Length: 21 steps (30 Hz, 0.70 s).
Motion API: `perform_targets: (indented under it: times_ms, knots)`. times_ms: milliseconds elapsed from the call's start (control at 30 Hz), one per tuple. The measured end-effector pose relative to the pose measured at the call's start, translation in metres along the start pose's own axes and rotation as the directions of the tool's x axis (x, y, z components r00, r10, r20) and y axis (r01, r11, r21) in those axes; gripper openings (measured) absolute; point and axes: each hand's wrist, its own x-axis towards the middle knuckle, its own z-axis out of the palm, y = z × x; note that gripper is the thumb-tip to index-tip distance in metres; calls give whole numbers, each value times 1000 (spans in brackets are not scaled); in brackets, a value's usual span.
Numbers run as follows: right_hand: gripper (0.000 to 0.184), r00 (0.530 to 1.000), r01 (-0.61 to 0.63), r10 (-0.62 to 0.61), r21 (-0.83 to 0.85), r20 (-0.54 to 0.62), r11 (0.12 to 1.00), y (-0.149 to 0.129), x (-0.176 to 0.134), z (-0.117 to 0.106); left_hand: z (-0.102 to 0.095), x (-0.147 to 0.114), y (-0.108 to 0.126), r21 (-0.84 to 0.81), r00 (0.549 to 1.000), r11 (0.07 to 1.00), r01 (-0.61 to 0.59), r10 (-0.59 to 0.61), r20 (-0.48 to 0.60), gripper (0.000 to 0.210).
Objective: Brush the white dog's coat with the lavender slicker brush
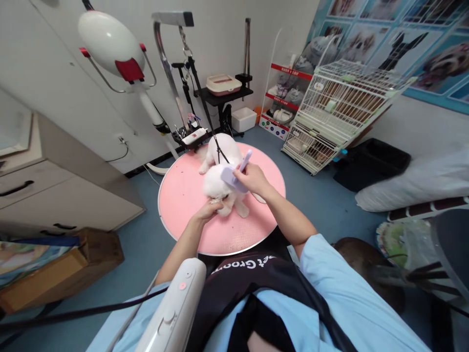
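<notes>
A white fluffy dog (226, 146) stands on a round pink grooming table (183, 195), its head lowered towards me. My left hand (209, 211) is closed at the dog's muzzle, with the thumb near its face; the fingers underneath are partly hidden. In my right hand (253, 179) is a lavender slicker brush (234, 179), its head against the side of the dog's head and its handle pointing up. A black grooming strap (203, 93) runs from the metal arm (172, 19) down to the dog's body.
A pale appliance with buttons (178, 303) juts up close before my chest. Behind the table, a tool tray (192, 137) holds clippers. A white dryer (110, 44) stands back left, cabinets (66, 186) at left. Wire cages (340, 107) and a shelf rack (286, 93) are at right.
</notes>
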Motion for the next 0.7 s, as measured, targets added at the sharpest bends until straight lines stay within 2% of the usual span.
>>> perform_targets:
  times_ms: [33,133,167,233,267,300,400,433,533,567,633,700]
  knots:
    - [21,1000,9,-9,-3,-14,1000,0,-2,2,-1,0,-1,2,1000,1000,1,-1,8,61]
    - [20,988,18,-29,76,150,997,4,-6,5,-6,0,-3,19,999,1000,24,-24,28,58]
    - [20,991,-5,-11,115,137,993,6,-6,6,-7,0,-3,16,999,999,28,-29,29,58]
    - [24,997,-36,50,208,-61,978,11,-4,6,-9,0,-4,3,999,999,36,-36,29,61]
    - [27,986,-31,71,252,-152,967,14,-2,6,-10,0,-4,0,999,999,41,-41,28,62]
    - [28,984,-19,69,286,-166,958,17,-1,7,-11,0,-4,5,998,999,48,-48,27,63]
    - [27,998,-32,12,331,62,943,24,4,12,-15,1,-5,24,997,997,74,-75,24,62]
    - [26,997,-46,23,338,72,940,26,6,14,-17,2,-5,23,996,996,81,-82,27,63]
    - [27,985,-40,101,382,-143,923,33,12,17,-23,4,-8,11,993,995,101,-101,59,66]
    - [27,987,-34,93,393,-132,919,35,13,18,-26,5,-8,9,991,994,112,-112,71,65]
    - [28,999,-41,52,408,-16,912,41,12,19,-30,6,-8,-3,989,992,124,-123,83,63]
    - [30,996,-53,77,446,-36,893,50,5,22,-31,7,-8,-34,989,993,113,-110,98,61]
